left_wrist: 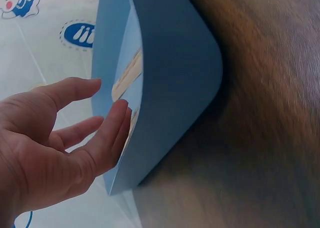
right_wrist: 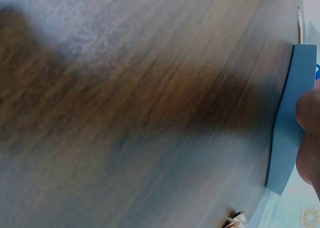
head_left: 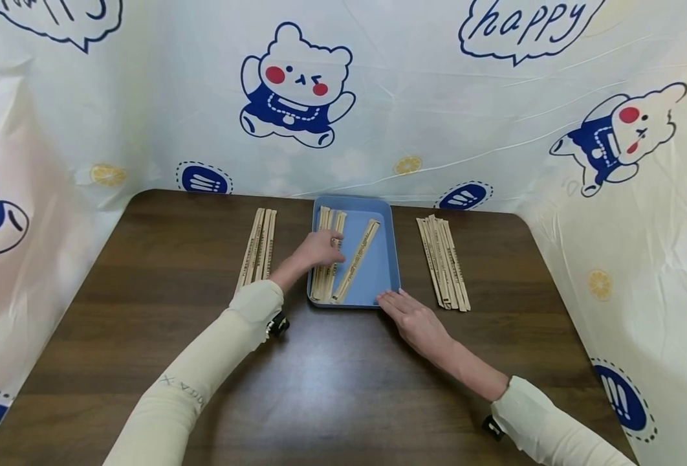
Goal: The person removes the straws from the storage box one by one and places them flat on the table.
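Observation:
A blue rectangular tray (head_left: 381,272) lies on the table and holds several narrow, tan paper-wrapped sticks that look like packaged chopsticks. Most of these lie side by side along its left wall; one wrapped stick (head_left: 358,259) slants alone towards the middle. My left hand (head_left: 320,249) is over the left group, thumb and fingers apart. In the left wrist view nothing shows between the fingers of that left hand (left_wrist: 70,138), which overlap the tray's rim. With fingers extended, my right hand (head_left: 416,323) touches the tray's near right corner. The right wrist view shows its fingertips (right_wrist: 307,113) against the tray wall (right_wrist: 287,133).
Left of the tray is a bundle of similar wrapped sticks (head_left: 256,249), partly behind my left forearm. Another bundle (head_left: 444,262) lies to its right. The brown wooden table (head_left: 320,401) meets a printed curtain (head_left: 402,97) at the back and sides.

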